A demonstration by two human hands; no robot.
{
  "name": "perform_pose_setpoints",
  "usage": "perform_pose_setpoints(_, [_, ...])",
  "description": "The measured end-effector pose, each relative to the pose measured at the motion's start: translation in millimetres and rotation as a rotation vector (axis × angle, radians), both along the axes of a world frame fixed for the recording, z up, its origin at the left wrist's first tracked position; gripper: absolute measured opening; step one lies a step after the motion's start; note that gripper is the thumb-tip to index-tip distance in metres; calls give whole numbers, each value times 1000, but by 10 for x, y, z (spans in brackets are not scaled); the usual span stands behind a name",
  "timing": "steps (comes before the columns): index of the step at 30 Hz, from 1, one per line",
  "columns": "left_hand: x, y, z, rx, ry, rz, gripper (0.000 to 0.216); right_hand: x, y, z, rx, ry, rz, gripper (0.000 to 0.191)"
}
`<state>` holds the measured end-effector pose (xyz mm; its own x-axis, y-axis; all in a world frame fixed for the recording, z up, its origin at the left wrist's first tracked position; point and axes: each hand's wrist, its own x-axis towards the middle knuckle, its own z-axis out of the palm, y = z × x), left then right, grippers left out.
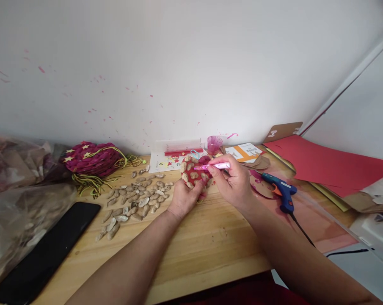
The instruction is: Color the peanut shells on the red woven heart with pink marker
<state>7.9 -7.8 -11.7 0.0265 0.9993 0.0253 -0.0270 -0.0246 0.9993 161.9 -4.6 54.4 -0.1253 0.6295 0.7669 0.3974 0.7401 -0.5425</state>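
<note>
Step in hand, as I judge it: marking. My left hand (pixel 183 199) grips the shell-covered red piece (pixel 191 173) just above the counter (pixel 194 250). My right hand (pixel 234 184) clasps the pink pen (pixel 215 166), tip on the piece. The next stroke calls for a steady left grip.

Left hand (pixel 183 199) curled closed, right hand (pixel 234 184) just beside, in pinching grip.

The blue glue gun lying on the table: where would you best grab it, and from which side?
Take the glue gun by its dark blue handle, from the near side where the cord trails off. It lies flat, nozzle pointing left and away.
</note>
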Motion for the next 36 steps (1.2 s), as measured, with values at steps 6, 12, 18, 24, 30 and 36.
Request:
perform_pose_setpoints(6, [19,-45,134,-59,-14,-27,38,13,26,-9,56,-3,-15,2])
perform_pose_setpoints(12, [27,-63,190,-63,-59,-19,39,20,25,-10,50,-40,27,2])
perform_pose_setpoints(18, [8,-44,144,-71,-53,-55,38,32,31,-11,68,-77,16,3])
perform_pose_setpoints(24, [-6,-30,107,-73,-53,-43,38,39,31,-5,44,-57,25,4])
perform_pose_setpoints(30, [-6,-42,127,-74,-64,-52,38,45,59,-8,66,-67,44,5])
perform_pose_setpoints(36, [-1,-40,144,-92,-85,-41,38,53,66,-10,87,-61,31,5])
